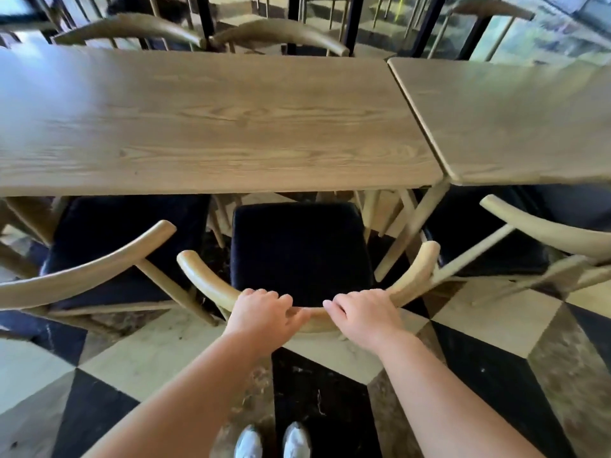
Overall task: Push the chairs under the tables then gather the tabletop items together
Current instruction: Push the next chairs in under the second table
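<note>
While both hands sit on the curved wooden backrest (310, 312) of the middle chair (299, 249), the step in hand looks like pushing it under the long wooden table (211, 120). Left hand (264, 314) and right hand (362, 314) lie close together at the centre of the rail, fingers curled over its top edge, clamped on the wood; a central two-handed hold probably keeps the push straight and stops the chair from slewing. Its dark seat cushion (297, 246) is mostly out in the open, with only the far edge near the table's near edge, so the chair is not yet tucked in. Left neighbour chair (99, 259) stands just beside it, seat partly under the table; right neighbour chair (529, 239) sits at the second table (512, 120), which butts against the long one. Two more chair backs (205, 31) show at the far side. No tabletop items visible on either surface in this view, so gathering cannot be judged. Risk: the armrest ends may catch the table leg (413, 226) to the right. Floor is checkered tile (496, 322); white shoes (272, 441) at the near edge.
</note>
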